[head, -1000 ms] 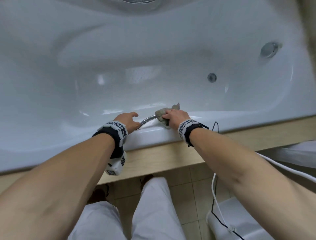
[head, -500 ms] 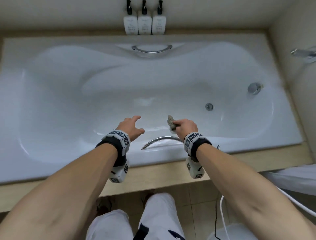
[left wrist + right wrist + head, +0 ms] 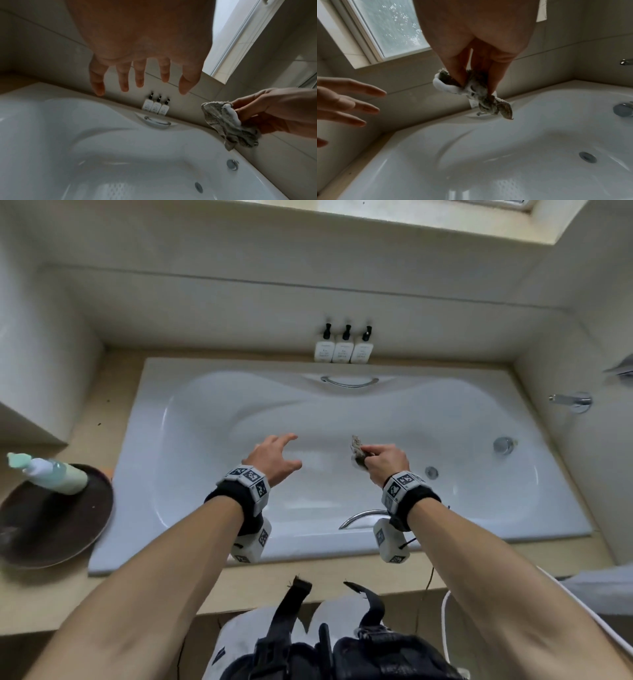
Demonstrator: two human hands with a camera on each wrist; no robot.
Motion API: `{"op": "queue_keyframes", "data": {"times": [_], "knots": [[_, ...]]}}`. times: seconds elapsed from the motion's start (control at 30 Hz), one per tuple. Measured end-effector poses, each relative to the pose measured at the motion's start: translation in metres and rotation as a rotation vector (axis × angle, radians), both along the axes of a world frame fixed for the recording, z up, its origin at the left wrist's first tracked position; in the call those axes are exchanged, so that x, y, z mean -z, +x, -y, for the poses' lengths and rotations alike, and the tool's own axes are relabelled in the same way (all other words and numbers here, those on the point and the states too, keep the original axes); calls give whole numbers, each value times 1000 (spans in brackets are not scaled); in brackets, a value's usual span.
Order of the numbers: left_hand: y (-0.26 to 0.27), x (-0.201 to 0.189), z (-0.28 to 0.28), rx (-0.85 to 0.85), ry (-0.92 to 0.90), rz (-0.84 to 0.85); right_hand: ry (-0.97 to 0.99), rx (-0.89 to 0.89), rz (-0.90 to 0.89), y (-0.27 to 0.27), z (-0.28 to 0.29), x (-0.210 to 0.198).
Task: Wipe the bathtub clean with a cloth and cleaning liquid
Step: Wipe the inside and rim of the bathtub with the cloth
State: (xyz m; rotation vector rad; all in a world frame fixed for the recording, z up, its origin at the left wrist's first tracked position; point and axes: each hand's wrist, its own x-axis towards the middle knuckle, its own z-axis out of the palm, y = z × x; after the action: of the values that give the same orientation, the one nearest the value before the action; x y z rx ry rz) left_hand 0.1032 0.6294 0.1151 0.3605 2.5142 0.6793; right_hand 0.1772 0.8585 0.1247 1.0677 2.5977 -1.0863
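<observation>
The white bathtub (image 3: 212,546) fills the middle of the head view. My right hand (image 3: 385,458) is raised above the tub and pinches a crumpled grey cloth (image 3: 358,451) with white foam on it; the cloth (image 3: 479,94) hangs from my fingertips (image 3: 460,78). My left hand (image 3: 275,457) hovers in the air to the left of the cloth (image 3: 228,124), fingers (image 3: 123,79) spread and straight, holding nothing. A pale green cleaning liquid bottle (image 3: 51,472) stands on a dark round tray (image 3: 58,529) on the ledge at the left.
A chrome grab handle (image 3: 363,517) sits on the near rim, another handle (image 3: 349,381) on the far rim. Three white pump bottles (image 3: 343,350) stand behind the tub. The drain (image 3: 431,472), overflow knob (image 3: 503,445) and wall spout (image 3: 570,400) are at the right.
Both hands have lifted off the near rim handle, the right still with the cloth. The head has risen and pulled back, so the whole tub and the ledge now show.
</observation>
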Motion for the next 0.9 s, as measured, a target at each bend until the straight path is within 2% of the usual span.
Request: {"op": "queue_keyframes", "data": {"times": [0.17, 0.3, 0.57, 0.7, 0.9], "knots": [[-3, -19, 77, -1, -40, -91, -73, 12, -81, -14, 75, -18], [2, -25, 130, -99, -35, -108, -131, -43, -108, -22, 128, -23], [41, -37, 217, -396, 16, -115, -181, -305, -101, -42, 214, -30], [71, -45, 261, -589, 3, -175, -259, -431, -103, -48, 256, -25], [119, -47, 326, -818, -24, -222, -331, -541, -118, -44, 319, -19]]}}
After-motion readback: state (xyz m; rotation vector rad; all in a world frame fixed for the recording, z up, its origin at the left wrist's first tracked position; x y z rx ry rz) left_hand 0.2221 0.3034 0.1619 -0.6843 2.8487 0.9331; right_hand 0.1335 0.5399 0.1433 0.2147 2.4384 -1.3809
